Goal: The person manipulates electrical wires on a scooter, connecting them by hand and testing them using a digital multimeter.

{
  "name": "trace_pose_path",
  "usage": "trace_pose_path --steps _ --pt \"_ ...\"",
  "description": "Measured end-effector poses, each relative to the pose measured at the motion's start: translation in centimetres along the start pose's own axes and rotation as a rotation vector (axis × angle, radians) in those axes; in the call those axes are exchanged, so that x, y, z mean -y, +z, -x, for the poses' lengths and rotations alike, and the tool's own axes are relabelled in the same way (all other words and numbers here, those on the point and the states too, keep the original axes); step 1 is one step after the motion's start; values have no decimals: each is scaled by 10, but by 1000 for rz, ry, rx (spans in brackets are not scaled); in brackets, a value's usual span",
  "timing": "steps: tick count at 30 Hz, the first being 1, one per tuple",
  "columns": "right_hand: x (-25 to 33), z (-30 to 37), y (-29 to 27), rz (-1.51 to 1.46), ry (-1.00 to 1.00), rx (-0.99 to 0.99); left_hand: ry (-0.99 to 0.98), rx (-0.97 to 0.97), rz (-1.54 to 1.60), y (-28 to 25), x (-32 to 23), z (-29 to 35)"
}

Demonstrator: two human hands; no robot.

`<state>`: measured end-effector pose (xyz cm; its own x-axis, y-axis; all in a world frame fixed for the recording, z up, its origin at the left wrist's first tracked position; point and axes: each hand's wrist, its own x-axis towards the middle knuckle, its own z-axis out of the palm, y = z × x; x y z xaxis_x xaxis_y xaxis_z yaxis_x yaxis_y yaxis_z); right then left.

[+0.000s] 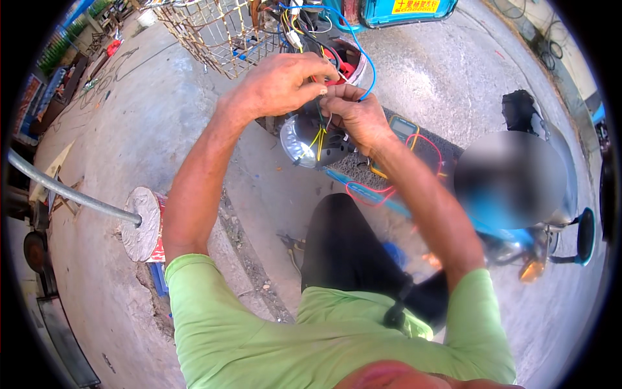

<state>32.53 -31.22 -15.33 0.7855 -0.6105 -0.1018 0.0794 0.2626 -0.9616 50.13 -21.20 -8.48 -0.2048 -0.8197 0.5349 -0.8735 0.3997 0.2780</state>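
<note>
1. While peering down (head view), pinching thin wiring [321, 117] in the right hand [359, 121], thumb to finger, just above the round lamp [291, 139].
2. Cupping the left hand [277, 85] right alongside; can't tell if gripping anything.
3. Probably bunching both together for steadying something so floppy.

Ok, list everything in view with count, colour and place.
Thin wires: several, yellow and dark, upper centre
Long wire: one, blue, top centre
Round part: one, silver, upper centre
Multimeter: one, yellow-edged, right of centre
Test lead: at least one, red, near multimeter
Basket: one, rusty white, top, left of centre
Panel: one, blue, top centre
Cylinder: one, grey on top, left
Pole: one, grey, meeting the cylinder
Mirror: one, black, far right
Background clutter: uncountable, mixed, upper left
Left hand: one, bare, at the wires
Right hand: one, bare, at the wires
Shirt: one, light green, bottom
Trousers: one pair, black, below centre
</note>
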Motion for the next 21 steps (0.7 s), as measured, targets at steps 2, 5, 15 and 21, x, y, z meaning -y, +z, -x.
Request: trace_pose_path --steps 2,5,15,21 --pt "-3 -3 -2 32 -24 -10 -48 123 -43 -2 -4 -4" --pt "-4 -4 -2 58 -51 -33 -72 108 -81 1 -9 -6" --pt "-5 -5 -10 -208 -3 15 45 -374 -31 50 -7 27" --pt "-7 -4 -9 -229 -40 37 -360 -630 372 88 -26 45"
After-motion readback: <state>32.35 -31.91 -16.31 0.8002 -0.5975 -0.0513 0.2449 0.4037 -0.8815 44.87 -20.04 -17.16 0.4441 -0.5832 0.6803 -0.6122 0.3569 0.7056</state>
